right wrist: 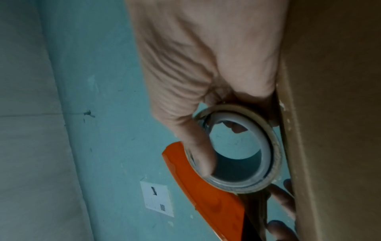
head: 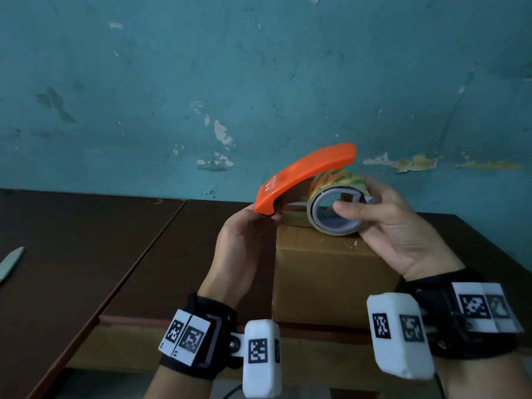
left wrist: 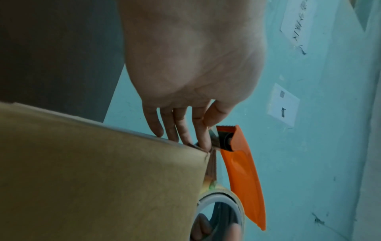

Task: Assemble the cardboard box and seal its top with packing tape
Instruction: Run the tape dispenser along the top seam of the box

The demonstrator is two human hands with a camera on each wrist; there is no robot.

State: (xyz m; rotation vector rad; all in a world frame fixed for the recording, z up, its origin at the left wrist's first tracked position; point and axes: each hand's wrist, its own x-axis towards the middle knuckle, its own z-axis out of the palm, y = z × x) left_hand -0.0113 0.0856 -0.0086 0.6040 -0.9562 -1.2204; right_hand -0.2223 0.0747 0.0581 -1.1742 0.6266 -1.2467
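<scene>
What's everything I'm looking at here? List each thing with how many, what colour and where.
cardboard box: one, brown, flaps closed, standing on the table below the hands.
tape dispenser: one, orange, held above the box's top edge.
tape roll: one, patterned with a grey core, mounted in the dispenser.
table: one, dark brown, against the wall.
blade-like object: one, pale grey, at the table's left edge; too cut off to identify.
wall: one, teal with chipped paint, behind the table.
paper labels: two, white, stuck on the wall.
wrist bands: two, black with white marker blocks.
left hand: pinches the tape end at the dispenser's cutter.
right hand: grips the roll, thumb through its core.
</scene>
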